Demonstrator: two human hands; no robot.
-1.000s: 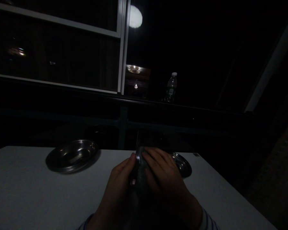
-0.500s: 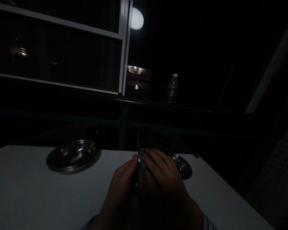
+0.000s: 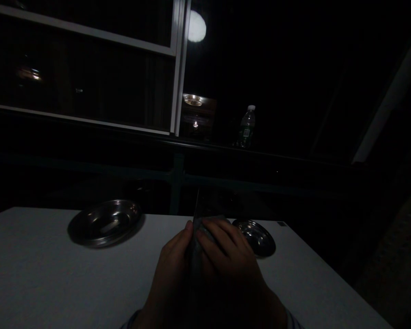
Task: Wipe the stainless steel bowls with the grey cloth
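Two hands are close together over the near middle part of the white desk (image 3: 71, 283), with a dull grey thing (image 3: 197, 224) between them. It looks soft, maybe like cloth, but it is too dark to be sure. The right hand (image 3: 228, 258) has its fingers bent over the grey thing and seems to pinch it. The left hand (image 3: 173, 258) has its thumb up along the other side, but its other fingers are hidden, so I cannot tell if it grips or only leans there. I also cannot tell if the hands rest on the desk or are held above it. A thin pale line stands up just past the left thumb; what it belongs to is lost in the dark. A shiny metal bowl (image 3: 104, 226) sits by the far edge, toward the far left corner. A smaller metal dish (image 3: 256, 237) sits just beside the right hand, near the far right corner. If the right hand swings out, it could bump that dish and push it off the far edge, because both are so close to it. If the fingers go loose, the grey thing could slip down. With so little light, a finger could easily land in the wrong spot. A plastic bottle (image 3: 247, 130) stands past the far edge, well away from the hands.
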